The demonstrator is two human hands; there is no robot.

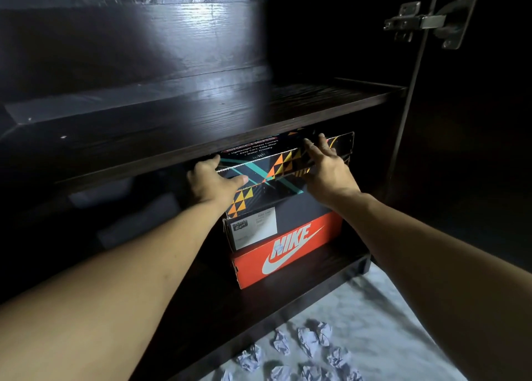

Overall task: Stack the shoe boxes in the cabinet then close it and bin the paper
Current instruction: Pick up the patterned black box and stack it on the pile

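**Seating the third shoe box on the stack**

The left hand [214, 179] gripped the near left corner of the patterned Skechers box [267, 173], thumb laid across its near face and fingers curled out of sight round the left end. The right hand [325, 164] pressed on the box's right part, fingers fairly straight and spread over the lid; whether any of them hooked the far edge could not be told. The box rested on top of the grey box [253, 231], which sat on the orange Nike box [288, 251], all three in the lower compartment of the dark cabinet [201, 127], right of centre. The top box lay close under the shelf and appeared skewed against the boxes below it.

To do the step well, the box would best be kept level, slid straight inward with even pressure from both hands, and squared so its near face lined up with those below; the narrow gap beneath the shelf left little room for the knuckles. The open door's hinge [426, 20] showed at the upper right. Crumpled paper balls [311, 349] lay scattered on the pale floor [388, 323] near the cabinet, not yet binned.
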